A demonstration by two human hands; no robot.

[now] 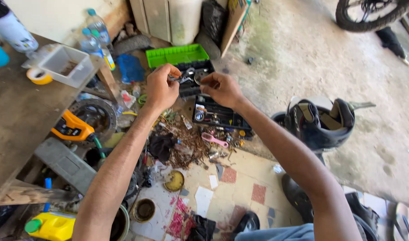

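My left hand [161,88] and my right hand [221,89] are raised together over the floor, both pinching a small metal part [188,76] between their fingertips. The part looks like a small silvery tool or fitting; its exact kind is hard to tell. Just below and behind the hands lies an open toolbox with a green lid [177,55] and a black tray [220,114] holding several small tools.
A wooden bench [17,116] stands at left with a clear plastic tub [66,65], tape roll [39,76] and an orange meter [72,127]. Scattered scrap, a pink wrench [214,139] and tins litter the floor. A helmet [321,120] sits at right, a wheel [371,13] beyond.
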